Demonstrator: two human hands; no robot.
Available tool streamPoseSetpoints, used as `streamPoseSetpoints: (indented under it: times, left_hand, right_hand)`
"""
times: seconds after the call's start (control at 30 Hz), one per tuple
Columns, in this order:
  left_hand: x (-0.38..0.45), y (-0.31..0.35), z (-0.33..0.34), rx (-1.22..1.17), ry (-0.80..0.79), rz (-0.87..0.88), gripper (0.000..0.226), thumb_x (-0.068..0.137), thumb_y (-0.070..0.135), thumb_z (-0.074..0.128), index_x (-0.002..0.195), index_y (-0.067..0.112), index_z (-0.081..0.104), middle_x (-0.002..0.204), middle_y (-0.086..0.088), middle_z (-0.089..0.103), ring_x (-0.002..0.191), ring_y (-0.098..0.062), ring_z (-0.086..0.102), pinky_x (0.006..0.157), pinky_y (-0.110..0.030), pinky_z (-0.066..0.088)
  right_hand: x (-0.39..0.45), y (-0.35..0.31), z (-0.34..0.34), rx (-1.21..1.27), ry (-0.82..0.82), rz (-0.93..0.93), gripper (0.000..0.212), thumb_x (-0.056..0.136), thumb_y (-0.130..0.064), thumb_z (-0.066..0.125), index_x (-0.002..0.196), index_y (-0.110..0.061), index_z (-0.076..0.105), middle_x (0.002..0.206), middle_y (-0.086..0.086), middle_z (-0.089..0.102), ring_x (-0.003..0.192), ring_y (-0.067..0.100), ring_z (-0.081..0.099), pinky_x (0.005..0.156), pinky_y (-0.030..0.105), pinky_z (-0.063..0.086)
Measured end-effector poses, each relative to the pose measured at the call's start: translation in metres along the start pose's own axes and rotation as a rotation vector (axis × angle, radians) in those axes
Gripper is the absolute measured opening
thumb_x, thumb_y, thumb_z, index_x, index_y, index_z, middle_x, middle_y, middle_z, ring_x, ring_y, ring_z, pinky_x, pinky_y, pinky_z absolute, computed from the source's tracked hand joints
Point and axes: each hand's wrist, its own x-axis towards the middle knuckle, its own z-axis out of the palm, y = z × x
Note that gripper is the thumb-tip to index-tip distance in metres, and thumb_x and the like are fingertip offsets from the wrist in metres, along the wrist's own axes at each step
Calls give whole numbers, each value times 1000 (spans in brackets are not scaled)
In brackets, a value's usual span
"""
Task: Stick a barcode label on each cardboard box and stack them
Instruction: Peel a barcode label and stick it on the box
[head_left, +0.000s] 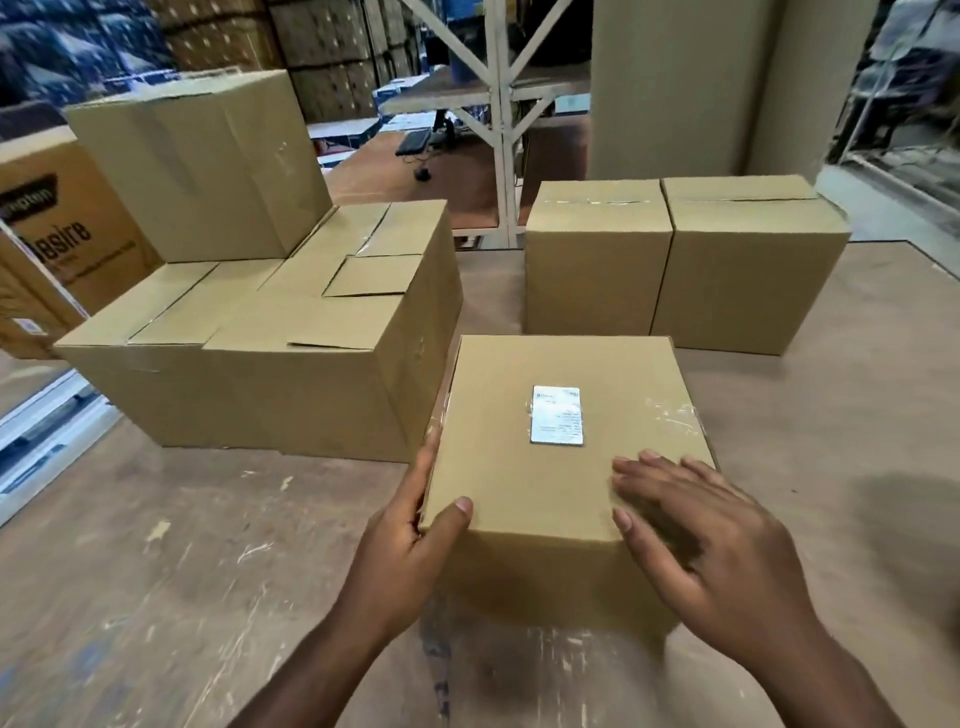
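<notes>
We are steadying the labelled cardboard box (561, 457) near the front of the plywood table (156, 571). Our left hand (410, 540) is clamping its near-left corner, thumb on top, fingers along the side. Our right hand (696, 525) is lying flat with fingers straight on the near-right top, probably readying a lift. The barcode label (557, 415) is sitting mid-lid. The stack of boxes (260, 322) is crowding the left edge; two unlabelled boxes (680, 270) are waiting behind, leaving bare tabletop at right.
</notes>
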Motion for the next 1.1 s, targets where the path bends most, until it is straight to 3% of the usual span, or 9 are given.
streamPoseSetpoints:
  times: [0.13,0.2,0.27,0.33,0.43,0.53,0.63,0.77,1.1]
  left_hand:
    - [18,15,-13,72,-137,-68,79,82,56,58,153,56,24,147,36,44,126,4,56,104,-32,51]
    - [31,33,-12,360,-151,15,81,84,57,56,157,48,23,166,26,14,146,-1,29,116,-33,37]
    - [48,48,-2,594,-135,133,78,91,56,58,159,39,25,169,19,-1,153,-4,9,124,-34,20]
    - [67,59,15,630,-169,216,76,93,57,59,159,34,28,170,13,10,155,-8,9,127,-37,16]
    - [94,63,41,675,-181,280,71,93,54,54,155,24,39,162,5,37,149,-16,30,122,-35,26]
    - [111,56,53,687,-46,320,47,99,38,52,142,20,58,138,7,53,125,-19,43,109,-35,38]
    - [116,49,57,605,43,319,34,100,31,53,130,21,68,122,6,54,114,-16,45,103,-34,40]
    - [110,49,60,583,63,350,30,100,27,53,125,21,69,116,10,54,113,-11,43,99,-26,39]
    - [117,49,56,560,0,354,27,98,32,55,121,23,66,116,8,53,113,-15,44,101,-36,42]
  right_hand:
    - [19,6,-13,63,-11,108,19,96,-44,66,108,-38,79,115,-29,73,116,-9,64,97,28,53]
    - [34,5,-31,147,-96,211,14,92,-47,71,104,-45,78,102,-37,72,101,-15,66,84,20,52]
    - [52,3,-42,126,-212,217,24,89,-54,69,110,-47,76,97,-38,69,94,-13,65,79,20,52]
    - [74,4,-38,7,-316,172,34,92,-55,65,125,-46,68,102,-37,63,92,-8,61,79,25,49]
    - [103,13,-18,-157,-444,120,51,97,-56,59,144,-36,57,124,-17,60,108,7,59,89,32,47]
    - [120,22,4,-235,-505,158,46,99,-54,55,138,-30,60,123,-4,55,119,22,55,94,37,48]
    - [121,23,21,-249,-410,180,30,100,-48,51,118,-29,67,110,-6,53,109,22,57,81,37,50]
    - [110,24,26,-219,-282,149,21,99,-41,53,112,-35,68,103,-11,56,103,17,58,72,35,47]
    - [109,28,27,-206,-328,149,35,97,-56,52,128,-43,61,98,-17,48,90,6,55,64,30,36]
